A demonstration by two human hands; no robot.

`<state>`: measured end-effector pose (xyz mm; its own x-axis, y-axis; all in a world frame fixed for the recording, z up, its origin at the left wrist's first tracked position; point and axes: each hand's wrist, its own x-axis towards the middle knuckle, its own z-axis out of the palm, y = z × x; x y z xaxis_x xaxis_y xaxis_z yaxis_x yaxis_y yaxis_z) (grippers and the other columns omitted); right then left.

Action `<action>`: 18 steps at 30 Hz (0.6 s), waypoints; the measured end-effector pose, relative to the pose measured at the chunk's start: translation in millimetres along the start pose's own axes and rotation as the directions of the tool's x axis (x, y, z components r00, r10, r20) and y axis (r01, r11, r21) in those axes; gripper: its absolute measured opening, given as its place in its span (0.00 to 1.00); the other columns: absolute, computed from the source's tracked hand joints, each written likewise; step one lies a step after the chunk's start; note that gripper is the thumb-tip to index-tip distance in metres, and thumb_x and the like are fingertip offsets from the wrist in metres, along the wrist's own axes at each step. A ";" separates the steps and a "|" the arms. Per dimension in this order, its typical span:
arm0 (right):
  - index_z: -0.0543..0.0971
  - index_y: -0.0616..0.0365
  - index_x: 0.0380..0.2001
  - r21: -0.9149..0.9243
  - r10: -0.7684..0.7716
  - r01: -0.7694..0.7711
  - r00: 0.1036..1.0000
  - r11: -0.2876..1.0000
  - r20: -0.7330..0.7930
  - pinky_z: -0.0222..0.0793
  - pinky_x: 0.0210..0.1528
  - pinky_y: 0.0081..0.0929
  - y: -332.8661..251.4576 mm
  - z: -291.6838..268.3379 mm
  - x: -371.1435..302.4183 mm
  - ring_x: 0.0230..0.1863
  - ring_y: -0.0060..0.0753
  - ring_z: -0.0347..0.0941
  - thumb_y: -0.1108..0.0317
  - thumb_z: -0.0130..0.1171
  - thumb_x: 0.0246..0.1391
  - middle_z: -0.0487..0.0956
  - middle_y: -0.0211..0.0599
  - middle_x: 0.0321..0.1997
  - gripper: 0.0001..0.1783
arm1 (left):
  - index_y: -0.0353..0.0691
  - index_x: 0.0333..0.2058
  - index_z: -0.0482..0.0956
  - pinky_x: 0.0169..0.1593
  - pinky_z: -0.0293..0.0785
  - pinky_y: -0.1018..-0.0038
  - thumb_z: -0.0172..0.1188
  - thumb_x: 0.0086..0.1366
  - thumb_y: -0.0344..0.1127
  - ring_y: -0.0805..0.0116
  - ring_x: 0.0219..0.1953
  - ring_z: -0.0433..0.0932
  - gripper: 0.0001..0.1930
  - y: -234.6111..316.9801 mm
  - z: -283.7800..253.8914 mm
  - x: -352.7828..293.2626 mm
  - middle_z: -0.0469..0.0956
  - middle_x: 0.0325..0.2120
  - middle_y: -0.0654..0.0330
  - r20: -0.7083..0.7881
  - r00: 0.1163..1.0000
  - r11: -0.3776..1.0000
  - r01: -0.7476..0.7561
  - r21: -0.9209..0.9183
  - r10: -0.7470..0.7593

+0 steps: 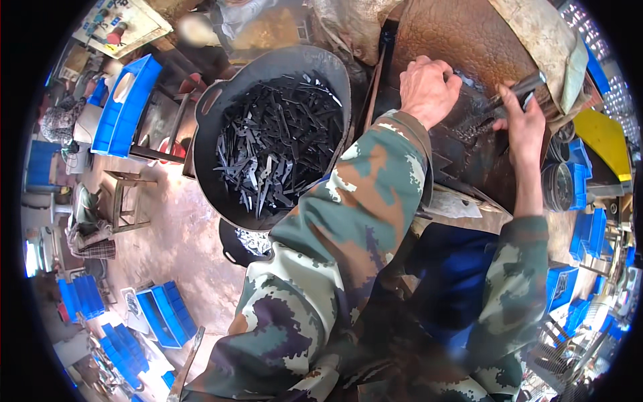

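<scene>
My left hand (429,90) is over the dark, worn work surface (462,157), its fingers curled down. Whatever lies under its fingertips is hidden. Beside it on the right, my right hand (524,127) has its fingers round a dark, rod-shaped metal tool (529,84), whose kind I cannot make out. Small shiny bits (471,82) lie between the two hands. To the left of my left arm stands a large black tub (207,161) with handle holes, holding a heap of flat, dark metal pieces (278,134).
Below the black tub, a smaller dark container (231,244) holds shiny metal pieces. Blue bins (124,107) stand at left, with more blue bins (559,285) at right. A wooden stool (127,201) is on the floor. A yellow panel (603,144) stands at far right.
</scene>
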<state>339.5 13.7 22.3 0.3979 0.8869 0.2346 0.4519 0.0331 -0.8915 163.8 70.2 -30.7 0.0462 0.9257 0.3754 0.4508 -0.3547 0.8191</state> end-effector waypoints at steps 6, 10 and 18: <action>0.80 0.61 0.45 -0.012 0.043 -0.044 0.999 0.999 -0.014 0.69 0.21 0.20 10.4 13.9 58.3 0.19 0.20 0.70 0.56 0.66 0.59 0.81 0.32 0.37 0.19 | 0.43 0.36 0.86 0.53 0.72 0.55 0.61 0.60 0.42 0.45 0.49 0.76 0.12 -4.7 2.8 2.5 0.78 0.42 0.46 0.032 0.999 1.000 -0.013 -0.019 0.013; 0.81 0.61 0.45 0.013 0.019 -0.019 1.000 1.000 -0.023 0.68 0.21 0.19 16.0 16.5 66.6 0.18 0.19 0.69 0.57 0.64 0.61 0.81 0.32 0.38 0.18 | 0.42 0.35 0.86 0.51 0.72 0.56 0.60 0.59 0.41 0.45 0.48 0.76 0.11 -4.9 7.4 2.6 0.78 0.42 0.46 0.044 0.999 0.999 -0.016 -0.046 0.018; 0.81 0.60 0.46 0.018 0.011 -0.011 1.000 1.000 -0.004 0.69 0.22 0.18 16.4 15.9 67.0 0.18 0.17 0.69 0.56 0.64 0.60 0.83 0.31 0.41 0.19 | 0.38 0.39 0.86 0.46 0.75 0.74 0.59 0.64 0.38 0.71 0.37 0.81 0.12 7.1 -37.0 15.3 0.85 0.33 0.55 0.141 0.989 0.977 -0.007 -0.212 0.038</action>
<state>360.9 81.0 17.2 0.4061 0.8853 0.2263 0.4334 0.0314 -0.9006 134.7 77.0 -3.1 0.1884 0.9208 0.3415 0.2508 -0.3813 0.8898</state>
